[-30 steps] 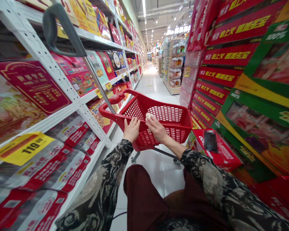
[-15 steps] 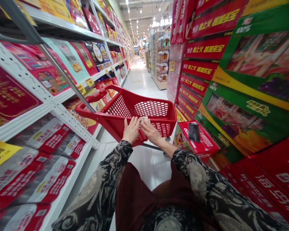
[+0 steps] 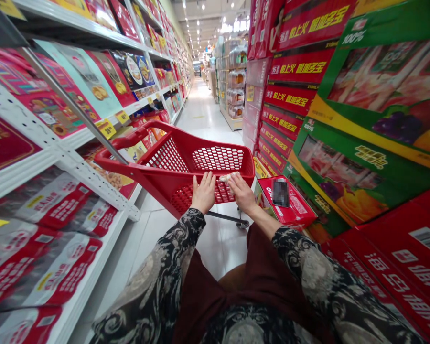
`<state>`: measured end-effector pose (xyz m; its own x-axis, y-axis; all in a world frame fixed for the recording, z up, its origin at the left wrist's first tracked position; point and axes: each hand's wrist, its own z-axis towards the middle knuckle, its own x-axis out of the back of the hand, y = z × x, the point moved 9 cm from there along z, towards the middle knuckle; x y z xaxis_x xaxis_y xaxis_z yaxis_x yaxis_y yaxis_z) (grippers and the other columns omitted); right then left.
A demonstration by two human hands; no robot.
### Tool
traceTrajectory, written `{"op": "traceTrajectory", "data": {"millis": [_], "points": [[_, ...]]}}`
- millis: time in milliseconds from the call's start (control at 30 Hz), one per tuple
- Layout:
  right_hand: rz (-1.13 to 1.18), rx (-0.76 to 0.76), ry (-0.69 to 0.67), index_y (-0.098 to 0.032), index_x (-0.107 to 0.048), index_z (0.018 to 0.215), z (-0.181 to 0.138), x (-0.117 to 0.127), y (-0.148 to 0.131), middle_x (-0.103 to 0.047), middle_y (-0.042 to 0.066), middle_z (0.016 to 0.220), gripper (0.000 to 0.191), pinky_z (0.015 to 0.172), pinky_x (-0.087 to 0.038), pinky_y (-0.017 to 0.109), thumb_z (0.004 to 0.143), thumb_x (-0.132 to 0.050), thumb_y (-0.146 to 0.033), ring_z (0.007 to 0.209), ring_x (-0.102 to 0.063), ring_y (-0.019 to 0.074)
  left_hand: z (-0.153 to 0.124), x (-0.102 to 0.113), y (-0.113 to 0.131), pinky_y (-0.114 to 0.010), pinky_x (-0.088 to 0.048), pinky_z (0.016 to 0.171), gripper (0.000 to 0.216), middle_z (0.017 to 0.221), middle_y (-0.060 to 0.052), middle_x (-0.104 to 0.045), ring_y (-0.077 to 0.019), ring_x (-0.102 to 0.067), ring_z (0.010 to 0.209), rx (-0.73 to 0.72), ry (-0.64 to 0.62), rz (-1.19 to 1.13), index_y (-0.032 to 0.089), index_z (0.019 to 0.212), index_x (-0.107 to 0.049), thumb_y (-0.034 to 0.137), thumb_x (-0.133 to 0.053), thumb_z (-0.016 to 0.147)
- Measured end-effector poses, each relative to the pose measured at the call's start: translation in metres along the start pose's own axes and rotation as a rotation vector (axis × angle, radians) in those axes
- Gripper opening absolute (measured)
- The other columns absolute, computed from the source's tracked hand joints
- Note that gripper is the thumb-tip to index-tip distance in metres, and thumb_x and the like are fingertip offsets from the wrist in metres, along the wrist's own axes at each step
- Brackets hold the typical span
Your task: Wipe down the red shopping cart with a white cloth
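Observation:
A red plastic rolling shopping basket with hexagonal holes stands before me, its long grey and metal pull handle slanting up to the left. My left hand rests with fingers stretched flat on the basket's near rim. Farther right along the same rim, my right hand presses a crumpled white tissue under its fingers. Part of the tissue is hidden by those fingers. The inside of the basket shows only partly.
Shelves with packaged food line the left side. On the right rise stacked red drink cartons and green juice boxes. A red box with a dark blurred-out item on top sits low beside the basket. A tiled aisle runs ahead.
My right hand has slid right along the rim with the tissue, away from my left hand. The left hand stays on the rim, slightly farther right. The view has shifted a little.

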<state>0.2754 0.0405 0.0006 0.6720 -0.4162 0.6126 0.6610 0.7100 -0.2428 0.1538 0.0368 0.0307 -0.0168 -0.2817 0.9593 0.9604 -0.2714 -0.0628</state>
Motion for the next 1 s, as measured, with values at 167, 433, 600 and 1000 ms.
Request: {"op": "traceTrajectory", "data": {"millis": [167, 433, 600, 1000], "points": [[0.062, 0.002, -0.090, -0.018, -0.054, 0.125, -0.021, -0.023, -0.012, -0.048, 0.010, 0.135, 0.042, 0.108, -0.035, 0.041, 0.087, -0.037, -0.007, 0.134, -0.029, 0.0184, 0.003, -0.001, 0.018, -0.055, -0.009, 0.111, 0.061, 0.148, -0.012, -0.029, -0.0222, -0.021, 0.138, -0.056, -0.002, -0.048, 0.012, 0.138, -0.032, 0.010, -0.034, 0.077], [0.006, -0.059, 0.112, -0.018, -0.053, 0.126, 0.002, 0.023, 0.008, -0.040, 0.007, 0.141, 0.040, 0.111, -0.029, 0.044, 0.089, -0.037, -0.012, 0.138, -0.021, 0.0196, 0.010, 0.003, 0.008, -0.058, -0.011, 0.110, 0.063, 0.148, -0.012, -0.026, -0.0252, -0.019, 0.138, 0.017, -0.009, -0.033, 0.015, 0.138, -0.032, 0.012, -0.036, 0.076], [-0.011, 0.023, 0.036, -0.020, -0.054, 0.124, -0.016, -0.001, 0.004, -0.045, 0.006, 0.138, 0.040, 0.111, -0.030, 0.041, 0.090, -0.036, -0.010, 0.137, -0.021, 0.0159, 0.006, -0.007, 0.009, -0.060, -0.010, 0.109, 0.066, 0.150, -0.012, -0.022, -0.0253, -0.014, 0.140, 0.036, -0.021, -0.015, 0.013, 0.140, -0.028, 0.012, -0.037, 0.075], [-0.003, -0.009, 0.073, -0.019, -0.055, 0.123, -0.029, 0.021, 0.006, -0.046, 0.009, 0.137, 0.041, 0.109, -0.033, 0.046, 0.088, -0.037, -0.007, 0.136, -0.025, 0.0191, 0.004, -0.010, 0.002, -0.060, -0.010, 0.109, 0.064, 0.150, -0.012, -0.021, -0.0247, -0.014, 0.140, 0.050, -0.014, -0.026, 0.012, 0.140, -0.027, 0.012, -0.036, 0.076]]}}
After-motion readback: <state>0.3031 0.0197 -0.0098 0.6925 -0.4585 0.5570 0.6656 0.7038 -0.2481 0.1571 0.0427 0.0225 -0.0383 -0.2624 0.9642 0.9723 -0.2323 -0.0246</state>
